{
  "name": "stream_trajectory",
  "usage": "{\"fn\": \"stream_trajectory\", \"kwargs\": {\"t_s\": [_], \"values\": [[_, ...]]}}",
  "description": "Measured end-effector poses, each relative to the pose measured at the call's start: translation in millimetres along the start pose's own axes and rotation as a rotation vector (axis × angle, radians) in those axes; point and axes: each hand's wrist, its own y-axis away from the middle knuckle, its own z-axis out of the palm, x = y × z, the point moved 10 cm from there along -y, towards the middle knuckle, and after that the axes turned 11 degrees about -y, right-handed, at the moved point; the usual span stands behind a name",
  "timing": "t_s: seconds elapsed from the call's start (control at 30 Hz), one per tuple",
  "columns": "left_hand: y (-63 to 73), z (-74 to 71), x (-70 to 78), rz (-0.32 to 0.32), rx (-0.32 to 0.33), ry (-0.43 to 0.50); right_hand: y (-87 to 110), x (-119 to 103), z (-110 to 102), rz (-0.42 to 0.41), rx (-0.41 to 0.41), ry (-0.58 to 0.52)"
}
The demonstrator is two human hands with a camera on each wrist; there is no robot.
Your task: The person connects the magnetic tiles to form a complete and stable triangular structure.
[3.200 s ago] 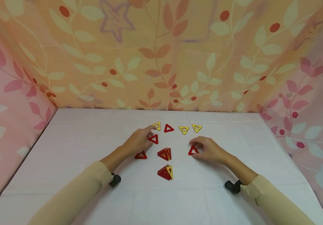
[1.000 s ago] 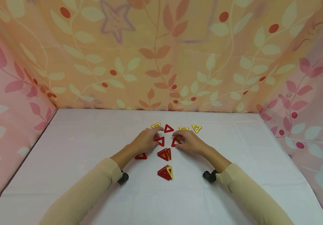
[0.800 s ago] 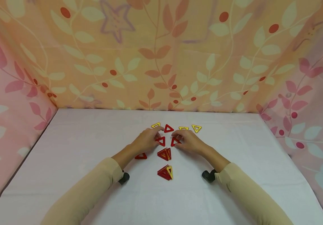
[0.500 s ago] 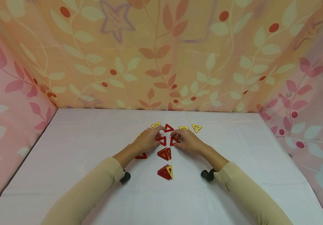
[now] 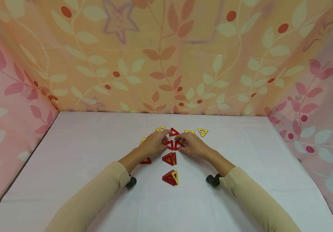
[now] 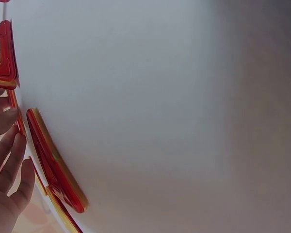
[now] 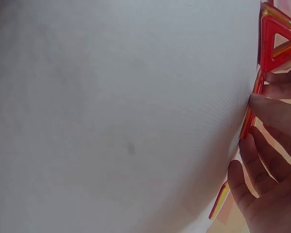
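Note:
My left hand [image 5: 154, 142] pinches a red triangular magnetic tile [image 5: 172, 145] between thumb and fingers. Facing it, my right hand [image 5: 194, 145] grips a second red triangular tile [image 5: 175, 146]. The two tiles stand edge to edge, touching or almost so. Just in front of them is a small pyramid-like cluster [image 5: 167, 159] of red and yellow tiles, also in the right wrist view as a red triangle [image 7: 267, 46]. Nearer still sits another such cluster [image 5: 167, 178]. Both hands appear only partly in the wrist views, at the frame edges.
Behind the hands lie a red triangle [image 5: 175, 130] and yellow triangles, including one [image 5: 203, 130] at the right. Another yellow tile [image 5: 142, 140] and a red tile [image 5: 145, 162] are partly hidden by the left arm. A white cloth [image 5: 96, 135] covers the table; patterned curtains surround it.
Both hands have come inward, bringing the two red tiles together from apart. In the last half second the gap between them has narrowed to almost nothing. The clusters have not moved.

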Motion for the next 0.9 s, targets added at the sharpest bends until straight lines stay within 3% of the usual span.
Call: {"fn": "stream_trajectory", "kwargs": {"t_s": [0.63, 0.9], "values": [[-1.9, 2.6, 1.0, -0.001, 0.0, -0.029, 0.2, -3.9, 0.1, -0.022, 0.002, 0.001], [-3.0, 3.2, 1.4, -0.002, 0.003, -0.044, -0.7, -8.5, -3.8, -0.05, 0.007, -0.059]]}}
